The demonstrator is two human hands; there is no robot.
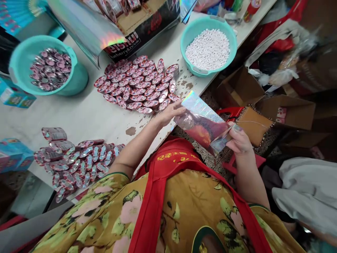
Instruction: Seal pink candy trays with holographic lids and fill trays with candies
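Note:
A shiny holographic pouch [204,121] is held off the table's edge, above my lap, between both hands. My left hand [172,112] grips its upper left end, fingers closed on the foil. My right hand [238,138] pinches the lower right end. Just beyond my left hand lies a heap of small pink and silver tins [139,84] on the white table [86,112]. A second pile of the same tins [76,161] lies by my left elbow.
A teal bowl of white pellets [209,47] stands at the table's far right. Another teal bowl [46,66] holds more tins at the left. An open printed carton [137,26] and foil sheet lie at the back. Cardboard boxes [286,110] and bags crowd the floor at right.

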